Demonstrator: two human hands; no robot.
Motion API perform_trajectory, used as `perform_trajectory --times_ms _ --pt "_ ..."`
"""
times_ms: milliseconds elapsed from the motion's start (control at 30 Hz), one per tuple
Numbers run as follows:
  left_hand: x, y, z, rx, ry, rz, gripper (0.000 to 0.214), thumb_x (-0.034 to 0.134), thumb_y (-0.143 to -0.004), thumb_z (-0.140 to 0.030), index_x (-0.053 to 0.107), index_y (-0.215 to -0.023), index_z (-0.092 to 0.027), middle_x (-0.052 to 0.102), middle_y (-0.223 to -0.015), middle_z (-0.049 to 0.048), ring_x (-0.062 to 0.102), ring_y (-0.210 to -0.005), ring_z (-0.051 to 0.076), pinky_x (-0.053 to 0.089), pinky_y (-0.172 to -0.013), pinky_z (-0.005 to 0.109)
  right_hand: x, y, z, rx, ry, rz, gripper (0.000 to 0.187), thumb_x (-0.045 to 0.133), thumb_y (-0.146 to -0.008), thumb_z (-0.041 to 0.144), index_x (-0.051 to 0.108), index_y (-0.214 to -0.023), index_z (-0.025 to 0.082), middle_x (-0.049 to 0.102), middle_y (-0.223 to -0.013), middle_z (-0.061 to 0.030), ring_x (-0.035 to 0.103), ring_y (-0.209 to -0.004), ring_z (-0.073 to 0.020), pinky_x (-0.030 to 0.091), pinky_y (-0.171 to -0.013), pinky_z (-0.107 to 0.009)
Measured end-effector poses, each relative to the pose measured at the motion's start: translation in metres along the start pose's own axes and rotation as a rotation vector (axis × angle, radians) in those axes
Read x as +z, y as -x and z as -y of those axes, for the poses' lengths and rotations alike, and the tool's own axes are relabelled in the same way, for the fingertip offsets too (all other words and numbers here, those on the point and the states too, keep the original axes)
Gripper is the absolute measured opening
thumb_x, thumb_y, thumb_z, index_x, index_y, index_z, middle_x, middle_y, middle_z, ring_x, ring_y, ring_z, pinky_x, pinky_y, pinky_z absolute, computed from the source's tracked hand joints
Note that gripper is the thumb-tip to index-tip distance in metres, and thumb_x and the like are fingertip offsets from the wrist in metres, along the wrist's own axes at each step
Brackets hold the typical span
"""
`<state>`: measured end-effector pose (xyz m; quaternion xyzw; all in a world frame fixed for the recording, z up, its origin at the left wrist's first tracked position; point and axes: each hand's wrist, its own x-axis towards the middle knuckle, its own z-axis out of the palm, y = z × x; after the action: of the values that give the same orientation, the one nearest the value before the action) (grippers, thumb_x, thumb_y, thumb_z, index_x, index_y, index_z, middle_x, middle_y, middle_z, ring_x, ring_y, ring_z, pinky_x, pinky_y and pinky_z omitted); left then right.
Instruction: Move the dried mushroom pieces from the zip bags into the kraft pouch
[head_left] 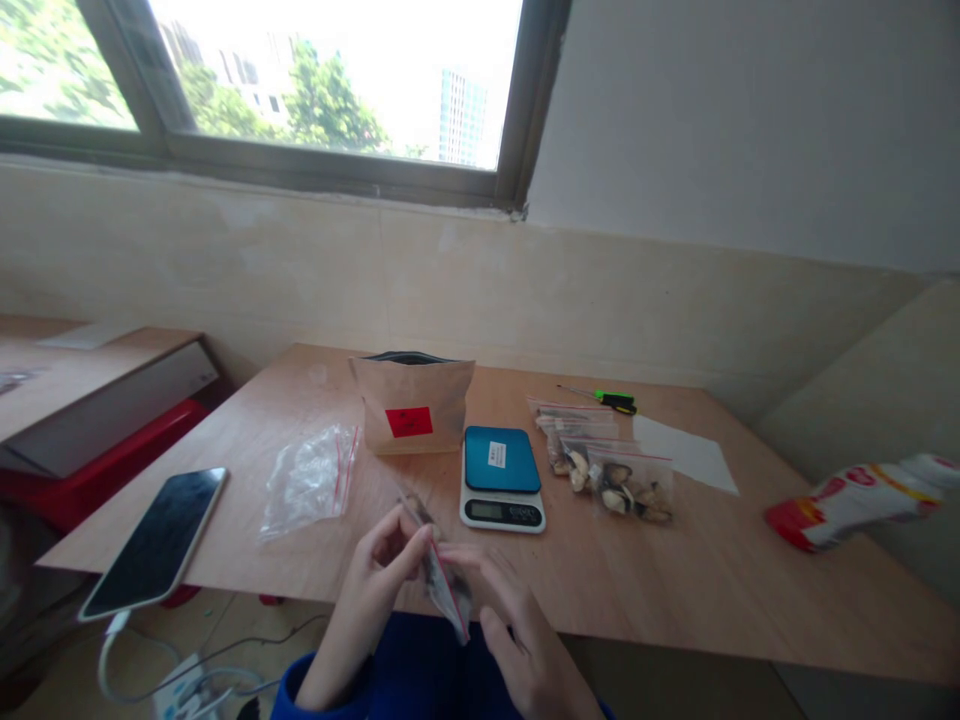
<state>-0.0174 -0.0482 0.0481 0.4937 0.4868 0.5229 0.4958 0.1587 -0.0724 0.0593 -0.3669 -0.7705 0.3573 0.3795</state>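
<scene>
My left hand [379,575] and my right hand [510,625] are both closed on a small clear zip bag [442,575] with a red seal strip and dark contents, held on edge over the near edge of the wooden table [750,590]. Just beyond the bag stands a small kitchen scale [501,477] with a blue top and nothing on it. Behind the scale stands an open brown paper pouch [412,405] with a red label. To the right of the scale lie several filled zip bags [611,470] with dark and pale pieces inside.
A pile of empty zip bags [311,480] lies left of the scale. A phone [157,540] on a charging cable overhangs the table's left corner. A green-handled screwdriver [611,400] and a white sheet [686,452] lie at the back right. A red-and-white packet [855,500] sits at the right.
</scene>
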Motion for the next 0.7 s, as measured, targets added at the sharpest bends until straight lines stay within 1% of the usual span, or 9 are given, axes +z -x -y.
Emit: perform_trajectory --times_ms 33,100,200,233,300,433,533,600,700 --pt "0.002 0.001 0.0 -0.001 -0.02 0.006 0.032 0.064 -0.078 -0.044 0.052 -0.061 -0.019 0.048 -0.057 -0.0028 0.044 -0.054 0.01 0.036 -0.053 0.022 0.002 0.0 0.0 0.028 -0.042 -0.016 0.038 0.036 -0.092 0.016 0.055 -0.124 0.025 0.063 -0.125 -0.006 0.057 -0.119 -0.0184 0.046 -0.101 -0.031" --pt "0.004 0.004 0.001 -0.008 -0.062 0.019 0.033 0.064 -0.078 -0.043 0.05 -0.061 -0.019 0.046 -0.058 -0.0032 0.043 -0.055 0.011 0.035 -0.053 0.023 0.008 -0.001 -0.003 0.148 -0.101 -0.07 0.032 0.033 -0.097 0.024 0.059 -0.116 0.025 0.067 -0.114 -0.005 0.061 -0.112 -0.0178 0.048 -0.095 -0.029" --pt "0.007 0.006 0.002 -0.013 -0.088 0.075 0.033 0.063 -0.079 -0.043 0.049 -0.062 -0.019 0.046 -0.06 -0.0023 0.043 -0.059 0.012 0.035 -0.057 0.024 0.018 -0.005 -0.009 0.301 -0.095 -0.156 0.019 0.05 -0.093 0.034 0.062 -0.101 0.022 0.07 -0.098 -0.0035 0.065 -0.097 -0.019 0.049 -0.087 -0.027" --pt "0.008 0.007 0.002 -0.018 -0.077 0.099 0.033 0.062 -0.08 -0.044 0.05 -0.062 -0.019 0.047 -0.061 -0.0017 0.044 -0.06 0.013 0.036 -0.058 0.024 0.02 -0.006 -0.01 0.311 -0.083 -0.167 0.017 0.055 -0.09 0.035 0.062 -0.098 0.022 0.07 -0.095 -0.0031 0.066 -0.094 -0.0193 0.049 -0.085 -0.027" --pt "0.009 0.008 0.001 -0.034 -0.039 0.141 0.033 0.06 -0.08 -0.045 0.05 -0.063 -0.019 0.049 -0.063 -0.0009 0.046 -0.062 0.014 0.037 -0.059 0.025 0.021 -0.007 -0.011 0.299 -0.069 -0.169 0.014 0.058 -0.088 0.034 0.063 -0.091 0.022 0.07 -0.091 -0.0019 0.066 -0.091 -0.0187 0.048 -0.084 -0.026" --pt "0.011 0.009 -0.001 -0.049 -0.023 0.176 0.035 0.06 -0.08 -0.049 0.051 -0.064 -0.019 0.047 -0.062 -0.0015 0.043 -0.06 0.013 0.035 -0.056 0.024 0.017 -0.007 -0.007 0.25 -0.066 -0.178 0.021 0.053 -0.092 0.034 0.064 -0.08 0.022 0.069 -0.08 0.0002 0.065 -0.081 -0.0161 0.047 -0.079 -0.023" --pt "0.011 0.012 -0.001 -0.034 -0.085 0.16 0.033 0.06 -0.081 -0.049 0.055 -0.068 -0.019 0.047 -0.063 -0.0011 0.043 -0.061 0.013 0.034 -0.058 0.024 0.015 -0.007 -0.008 0.213 -0.015 -0.242 0.024 0.052 -0.092 0.034 0.064 -0.076 0.021 0.068 -0.076 -0.0004 0.065 -0.077 -0.0161 0.046 -0.075 -0.023" --pt "0.01 0.015 -0.002 -0.021 -0.136 0.167 0.035 0.058 -0.082 -0.049 0.053 -0.066 -0.019 0.047 -0.064 -0.0009 0.043 -0.063 0.013 0.034 -0.06 0.024 0.011 -0.006 -0.014 0.219 0.044 -0.401 0.024 0.053 -0.09 0.035 0.063 -0.074 0.021 0.067 -0.072 -0.0011 0.064 -0.073 -0.0167 0.046 -0.07 -0.024" --pt "0.007 0.02 -0.004 0.005 -0.21 0.225 0.041 0.053 -0.086 -0.05 0.045 -0.061 -0.019 0.045 -0.063 -0.0008 0.043 -0.064 0.014 0.033 -0.062 0.025 -0.005 -0.003 -0.026 0.301 0.075 -0.791 0.03 0.056 -0.085 0.045 0.058 -0.069 0.019 0.063 -0.062 -0.0008 0.06 -0.061 -0.0169 0.046 -0.06 -0.025"
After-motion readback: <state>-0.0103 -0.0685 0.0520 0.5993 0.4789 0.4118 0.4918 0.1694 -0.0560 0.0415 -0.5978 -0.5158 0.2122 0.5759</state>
